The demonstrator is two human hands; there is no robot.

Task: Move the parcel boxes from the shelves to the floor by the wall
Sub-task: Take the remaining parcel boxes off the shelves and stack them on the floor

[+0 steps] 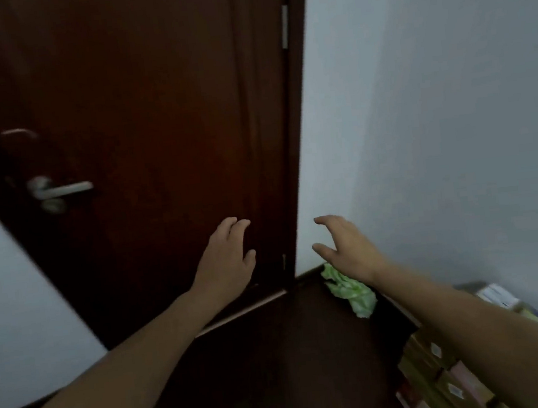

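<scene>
Several brown parcel boxes [434, 372] with white labels lie on the dark floor along the pale wall at the lower right, partly behind my right forearm. My left hand [227, 261] is stretched forward in front of the dark door, fingers relaxed, holding nothing. My right hand [344, 242] reaches out beside it with fingers spread and loosely bent, also empty, hovering in front of the wall corner. No shelves are in view.
A dark brown door [139, 117] with a metal lever handle [60, 191] fills the left and centre. A crumpled green bag [353, 291] lies on the floor in the corner by the wall [434, 120]. Dark floor [278, 369] stretches below my arms.
</scene>
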